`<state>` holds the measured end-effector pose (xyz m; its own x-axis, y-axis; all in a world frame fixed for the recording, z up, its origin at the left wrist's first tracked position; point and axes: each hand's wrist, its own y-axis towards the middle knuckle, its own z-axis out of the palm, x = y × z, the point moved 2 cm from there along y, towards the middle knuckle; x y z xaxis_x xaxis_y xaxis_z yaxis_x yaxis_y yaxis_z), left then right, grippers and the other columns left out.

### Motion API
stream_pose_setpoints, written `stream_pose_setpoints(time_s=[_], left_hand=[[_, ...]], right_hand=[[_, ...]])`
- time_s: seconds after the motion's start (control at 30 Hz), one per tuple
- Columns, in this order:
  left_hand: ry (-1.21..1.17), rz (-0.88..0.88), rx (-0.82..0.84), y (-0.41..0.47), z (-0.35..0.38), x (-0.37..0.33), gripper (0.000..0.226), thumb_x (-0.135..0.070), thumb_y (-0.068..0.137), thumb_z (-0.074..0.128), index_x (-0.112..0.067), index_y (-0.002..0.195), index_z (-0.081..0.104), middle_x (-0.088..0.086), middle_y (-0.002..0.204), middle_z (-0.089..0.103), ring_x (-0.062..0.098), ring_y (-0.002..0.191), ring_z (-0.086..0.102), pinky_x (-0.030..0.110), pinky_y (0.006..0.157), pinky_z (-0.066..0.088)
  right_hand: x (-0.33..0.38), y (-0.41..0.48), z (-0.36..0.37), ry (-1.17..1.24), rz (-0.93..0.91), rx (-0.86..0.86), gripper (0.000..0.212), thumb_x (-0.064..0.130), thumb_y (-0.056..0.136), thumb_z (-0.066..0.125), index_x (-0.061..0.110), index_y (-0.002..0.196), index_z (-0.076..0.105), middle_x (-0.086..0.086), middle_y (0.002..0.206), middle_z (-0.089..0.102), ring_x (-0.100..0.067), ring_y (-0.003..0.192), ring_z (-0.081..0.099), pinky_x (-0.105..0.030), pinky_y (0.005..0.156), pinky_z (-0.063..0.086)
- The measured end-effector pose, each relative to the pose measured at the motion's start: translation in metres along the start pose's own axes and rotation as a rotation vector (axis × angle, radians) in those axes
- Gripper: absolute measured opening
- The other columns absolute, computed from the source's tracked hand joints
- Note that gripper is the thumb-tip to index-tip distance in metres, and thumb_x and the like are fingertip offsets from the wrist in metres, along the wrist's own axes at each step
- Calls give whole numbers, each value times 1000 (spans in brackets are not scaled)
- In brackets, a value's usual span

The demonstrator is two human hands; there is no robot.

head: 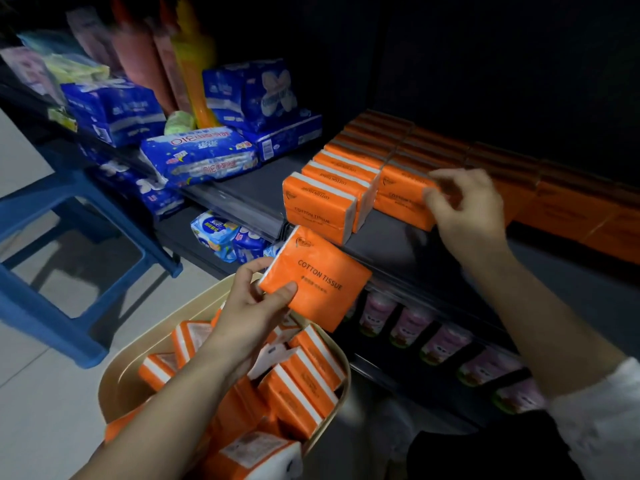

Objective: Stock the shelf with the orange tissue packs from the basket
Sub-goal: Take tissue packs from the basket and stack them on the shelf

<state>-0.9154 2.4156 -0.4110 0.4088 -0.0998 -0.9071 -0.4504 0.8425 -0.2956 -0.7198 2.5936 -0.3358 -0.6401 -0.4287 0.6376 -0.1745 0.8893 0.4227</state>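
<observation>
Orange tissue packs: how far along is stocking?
Done: rows of packs stand on the shelf. In hand: left hand holds one pack over the basket; right hand grips the second row's front pack. Left: many packs in the basket.

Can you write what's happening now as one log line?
left hand: holds orange tissue pack above basket | right hand: grips shelved pack on shelf | basket: more packs inside

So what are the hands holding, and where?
The left-hand grip pinches an orange plastic-wrapped tissue pack by its left corner; the right-hand grip holds the right end of an orange shelf pack.
</observation>
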Motion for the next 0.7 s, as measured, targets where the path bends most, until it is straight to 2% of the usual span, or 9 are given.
stream_pose_setpoints(time_s=[0.07,0.17,0.23,0.33,0.43,0.5,0.6,0.7], left_hand=[[-9,15,15,-2,1,0,33,-1,86,60,-19,112,50,4,82,64,15,64,64,28,54,53],[-39,50,32,-4,2,0,34,-2,83,61,-19,111,51,4,79,65,19,67,61,33,63,51],[-54,69,57,-5,3,-1,38,-8,78,64,-19,111,51,6,79,64,22,66,58,35,67,45],[85,115,64,-6,0,-2,41,-5,82,64,-18,118,48,4,96,66,22,80,63,37,68,54],[418,258,36,-4,-5,-1,43,-8,81,68,-21,117,47,-5,111,59,13,97,58,18,81,48],[624,338,-14,-2,-10,2,43,-12,80,71,-27,112,47,-10,107,57,7,95,56,10,77,43],[855,438,-63,2,-19,5,35,-15,80,72,-27,108,53,-11,101,58,-2,89,55,5,69,39],[1020,516,-38,3,-24,7,28,-15,81,71,-20,107,61,-7,101,56,5,88,54,14,73,43]], right_hand=[[17,-15,5,106,-15,253,27,26,88,60,20,114,63,4,108,58,-11,102,55,-16,79,38],[32,-49,21,259,10,733,46,33,83,65,29,126,50,6,124,57,-4,109,54,-22,93,46],[34,-63,29,180,-94,826,55,36,81,67,33,132,45,9,128,54,-2,111,53,-25,95,45],[36,-59,24,195,-129,797,49,28,81,69,37,126,49,13,120,55,-2,106,54,-22,90,47],[29,-44,6,118,-186,762,46,24,78,73,44,114,52,14,116,58,-5,104,56,-29,88,49],[17,-31,-8,-37,-227,692,45,22,78,72,41,114,53,14,116,58,-8,106,55,-31,90,46],[-6,-14,-21,-253,-184,503,49,24,78,70,34,122,53,3,126,57,-21,112,54,-38,95,44],[-23,-6,-18,-332,-129,343,51,23,81,68,29,128,49,-5,126,54,-28,114,52,-38,94,43]])
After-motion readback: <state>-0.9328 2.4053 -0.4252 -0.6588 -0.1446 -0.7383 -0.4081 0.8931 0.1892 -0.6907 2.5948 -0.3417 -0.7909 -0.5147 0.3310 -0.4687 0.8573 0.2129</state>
